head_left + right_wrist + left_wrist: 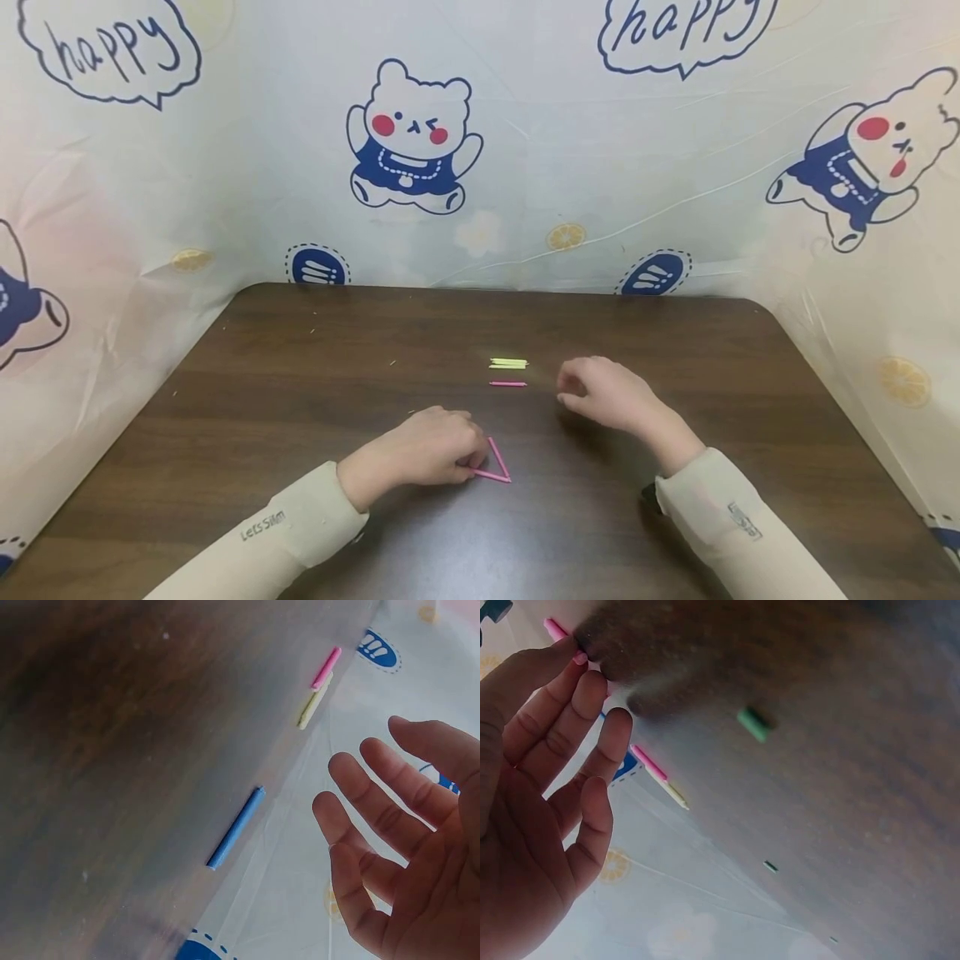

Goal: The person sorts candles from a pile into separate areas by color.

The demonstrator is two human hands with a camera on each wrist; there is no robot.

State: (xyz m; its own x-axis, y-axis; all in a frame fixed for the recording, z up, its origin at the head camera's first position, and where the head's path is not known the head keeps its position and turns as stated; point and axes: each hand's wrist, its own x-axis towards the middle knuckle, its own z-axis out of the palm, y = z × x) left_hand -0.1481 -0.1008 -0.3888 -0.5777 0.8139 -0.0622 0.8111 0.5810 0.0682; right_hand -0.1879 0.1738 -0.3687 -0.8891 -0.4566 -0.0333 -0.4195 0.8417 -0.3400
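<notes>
In the head view my left hand (438, 446) is low over the table, its fingertips at a corner of two thin pink sticks (498, 458) that meet in a point on the right. The left wrist view shows its thumb and forefinger pinching a small pink stick end (580, 658); the rest of that stick is hidden. My right hand (609, 393) hovers farther right with loosely bent fingers and nothing in them. In the right wrist view, a blue stick (236, 827) lies on the table near that hand; the head view does not show it.
Beyond the hands lie several yellow sticks (508, 363) side by side, with one pink stick (508, 384) just nearer. Small green bits (754, 724) are scattered on the left of the brown table (465, 542). A printed curtain (525, 167) hangs round the table's far side.
</notes>
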